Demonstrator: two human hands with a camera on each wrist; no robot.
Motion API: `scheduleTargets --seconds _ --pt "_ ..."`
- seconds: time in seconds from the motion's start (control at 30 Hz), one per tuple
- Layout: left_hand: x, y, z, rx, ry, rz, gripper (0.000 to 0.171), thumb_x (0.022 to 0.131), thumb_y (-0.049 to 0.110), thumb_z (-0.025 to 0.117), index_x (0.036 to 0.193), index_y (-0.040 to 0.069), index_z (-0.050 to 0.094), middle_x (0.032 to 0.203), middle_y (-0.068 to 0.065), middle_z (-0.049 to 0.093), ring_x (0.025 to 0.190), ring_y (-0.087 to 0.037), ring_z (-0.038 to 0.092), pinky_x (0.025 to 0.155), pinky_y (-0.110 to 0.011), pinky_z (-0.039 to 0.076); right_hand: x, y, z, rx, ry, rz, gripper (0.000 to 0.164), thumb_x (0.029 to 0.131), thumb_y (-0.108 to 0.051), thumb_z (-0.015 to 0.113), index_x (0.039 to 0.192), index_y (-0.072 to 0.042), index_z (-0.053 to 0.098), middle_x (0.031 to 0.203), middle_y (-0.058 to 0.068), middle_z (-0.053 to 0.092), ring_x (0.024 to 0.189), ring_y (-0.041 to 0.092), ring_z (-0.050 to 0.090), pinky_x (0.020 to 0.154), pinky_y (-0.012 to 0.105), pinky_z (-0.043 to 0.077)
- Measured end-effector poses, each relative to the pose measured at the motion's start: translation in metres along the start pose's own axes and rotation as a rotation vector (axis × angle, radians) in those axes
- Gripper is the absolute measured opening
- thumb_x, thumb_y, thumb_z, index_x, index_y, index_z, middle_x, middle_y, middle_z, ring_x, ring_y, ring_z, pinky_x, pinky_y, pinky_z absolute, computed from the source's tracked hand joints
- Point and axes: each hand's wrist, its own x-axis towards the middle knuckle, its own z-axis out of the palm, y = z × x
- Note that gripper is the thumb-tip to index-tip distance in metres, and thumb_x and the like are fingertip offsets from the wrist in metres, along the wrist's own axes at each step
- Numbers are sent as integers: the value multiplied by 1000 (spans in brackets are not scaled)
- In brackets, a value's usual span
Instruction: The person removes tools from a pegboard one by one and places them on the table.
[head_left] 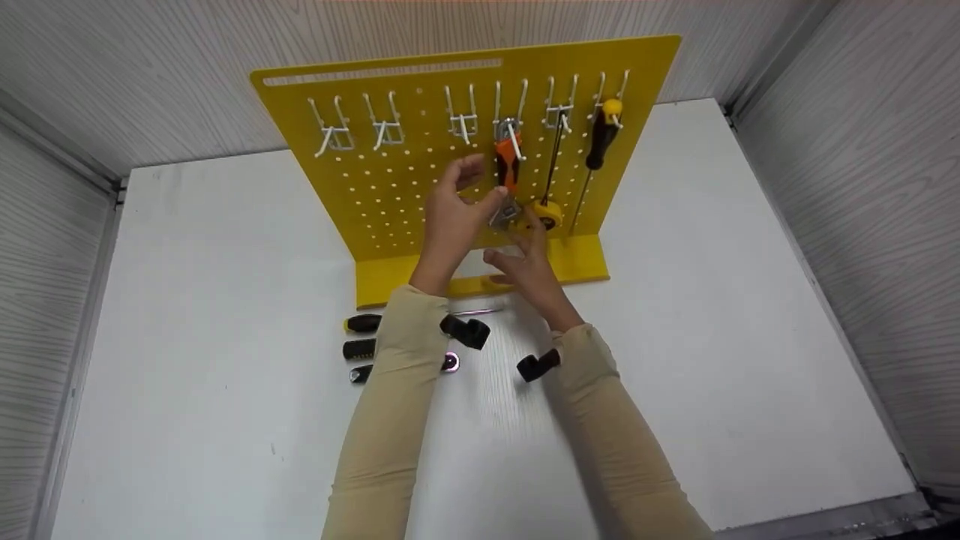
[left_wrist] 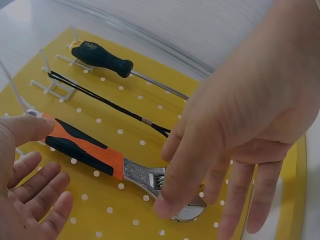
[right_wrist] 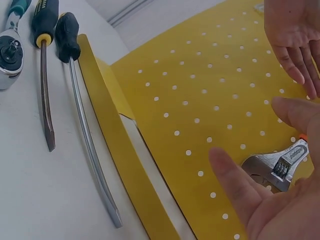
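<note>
An adjustable wrench (head_left: 508,161) with an orange and black handle hangs from a white hook on the yellow pegboard (head_left: 397,180). My left hand (head_left: 450,214) is just left of it, fingers spread loosely; in the left wrist view its thumb overlaps the upper end of the handle (left_wrist: 82,145). Below and to the right, my right hand (head_left: 534,270) reaches up with fingers apart beside the wrench's steel head (right_wrist: 277,165). Neither hand grips anything. A yellow tape measure (head_left: 550,213) hangs by a black cord right of the wrench, partly behind the right fingers.
A long screwdriver (head_left: 602,139) hangs at the board's right; more white hooks (head_left: 382,124) line its upper left. On the white table (head_left: 225,360), under my left forearm, lie two screwdrivers (right_wrist: 68,37) and a ratchet wrench (right_wrist: 11,55). Walls (head_left: 45,240) flank the table.
</note>
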Motion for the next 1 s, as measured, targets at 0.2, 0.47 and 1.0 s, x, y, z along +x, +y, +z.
scheduleTargets --seconds 0.2,0.47,1.0 --pt "8 2 4 -2 -22 -25 51 89 20 70 135 12 51 135 -4 57 126 -16 52 102 -32 45 4 -2 2 8 4 -9 95 89 -21 68 150 -39 -2 159 12 19 115 29 62 89 42 55" --pt "15 7 7 -30 -52 -58 49 89 18 69 135 15 51 136 -2 57 127 -12 53 104 -26 44 8 -4 3 -34 15 6 95 90 -16 66 151 -35 -5 159 11 19 120 28 57 91 42 54" --pt "21 4 5 -84 -74 -45 45 89 12 68 131 8 51 129 -9 58 116 -17 58 98 -27 47 8 1 7 16 13 -4 78 93 -14 60 148 -30 7 133 20 49 107 36 64 89 48 54"
